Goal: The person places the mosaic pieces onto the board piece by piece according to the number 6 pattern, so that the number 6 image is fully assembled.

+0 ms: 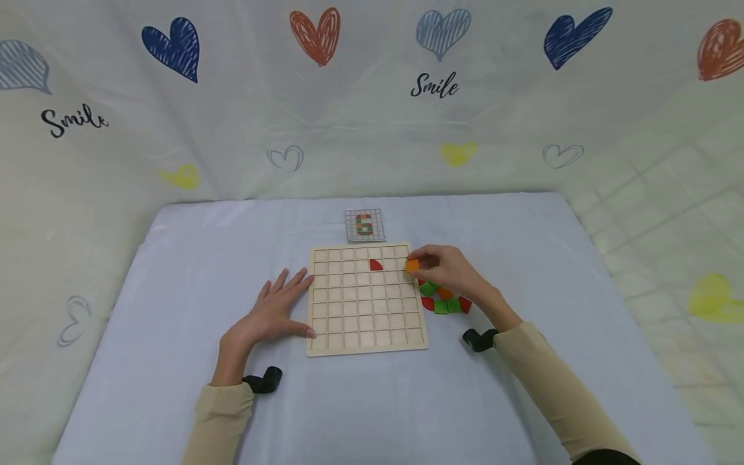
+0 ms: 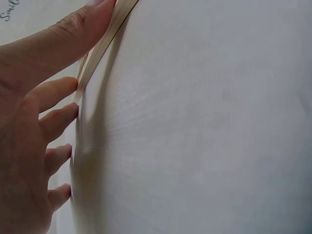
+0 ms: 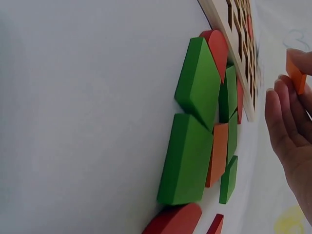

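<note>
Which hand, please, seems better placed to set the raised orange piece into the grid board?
Probably the right hand: it pinches the orange piece near the right edge of the grid board. The left hand holds no piece and touches the opposite edge.

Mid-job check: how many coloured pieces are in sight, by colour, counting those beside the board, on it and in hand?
Green pieces: 5
Red pieces: 5, including one on the board
Orange pieces: 2, including one in the right hand
Visible total: 12; others may be hidden.
</note>
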The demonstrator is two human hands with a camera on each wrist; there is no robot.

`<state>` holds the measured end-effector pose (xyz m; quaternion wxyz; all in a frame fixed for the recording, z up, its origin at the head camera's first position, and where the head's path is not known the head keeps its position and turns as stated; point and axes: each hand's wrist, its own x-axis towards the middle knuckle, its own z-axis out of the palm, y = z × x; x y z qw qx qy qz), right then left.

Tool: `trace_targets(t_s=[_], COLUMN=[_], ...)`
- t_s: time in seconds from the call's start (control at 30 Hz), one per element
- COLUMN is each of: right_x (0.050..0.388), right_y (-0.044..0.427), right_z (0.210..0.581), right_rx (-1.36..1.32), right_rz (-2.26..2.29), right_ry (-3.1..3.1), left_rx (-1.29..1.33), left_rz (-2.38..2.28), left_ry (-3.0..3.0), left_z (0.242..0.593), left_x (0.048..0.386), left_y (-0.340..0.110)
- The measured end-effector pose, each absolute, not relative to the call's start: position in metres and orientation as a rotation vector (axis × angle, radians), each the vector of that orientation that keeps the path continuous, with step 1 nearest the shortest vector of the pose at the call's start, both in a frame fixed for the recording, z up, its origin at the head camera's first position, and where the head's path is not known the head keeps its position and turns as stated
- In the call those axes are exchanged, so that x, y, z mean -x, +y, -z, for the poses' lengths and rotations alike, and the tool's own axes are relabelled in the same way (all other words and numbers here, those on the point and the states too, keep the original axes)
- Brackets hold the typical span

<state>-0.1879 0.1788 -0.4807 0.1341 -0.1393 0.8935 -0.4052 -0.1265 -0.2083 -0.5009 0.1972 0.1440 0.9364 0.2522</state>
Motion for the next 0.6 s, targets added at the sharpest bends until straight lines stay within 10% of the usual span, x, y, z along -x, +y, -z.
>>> trace_targets(t_s=[0.6], right_x=[0.204], right_y=[0.144], right_z=[0.479], right_rx=[0.504], right_rz=[1.117], right_ry=[2.613], left_rx=[-0.423], left_rz=[-0.731], left_ry=[2.604], left_z=[0.497], left_x=[0.123], left_y=[-0.208])
